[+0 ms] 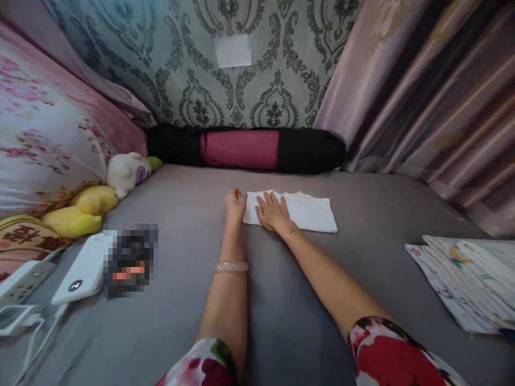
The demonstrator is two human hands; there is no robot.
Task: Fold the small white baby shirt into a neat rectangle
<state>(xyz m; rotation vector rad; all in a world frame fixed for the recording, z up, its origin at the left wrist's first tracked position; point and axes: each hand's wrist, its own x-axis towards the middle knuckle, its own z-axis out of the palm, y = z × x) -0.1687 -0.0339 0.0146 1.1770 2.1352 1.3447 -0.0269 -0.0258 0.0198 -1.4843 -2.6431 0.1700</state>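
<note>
- Floral sleeves (402,354) at bottom edge, both forearms reaching forward over grey sheet (281,311).
- Near left: white adapter (12,321) and white power strip (24,280), partly cut off by frame; white cable (59,313) trails from power bank (82,271), small round display lit.
- Right beside power bank: dark item (131,257) with orange patch, pixelated, can't tell what. Well apart from the hands.
- Near right: stack of folded printed cloths (462,289), cut off by frame, well apart from right arm.
- Pale bracelet (232,267) on left forearm.
- Right hand (274,213): palm down, fingers spread on white cloth, covering some of its left part.
- Left hand (234,205): fingers curled, at cloth's left edge; can't tell if pinching it.
- White cloth (308,212): folded oblong, flat on sheet, mid-bed, far edge uneven.
- Left side, going back: brown-and-yellow cushion (30,236), yellow plush (80,212), white plush (123,174), all against floral pillow (44,134).
- Behind cloth: long black-and-maroon roll (241,149) across the bed's far end, along patterned wall (161,80).
- Far right: mauve curtain (386,96).
- White paper (233,51) on wall.
</note>
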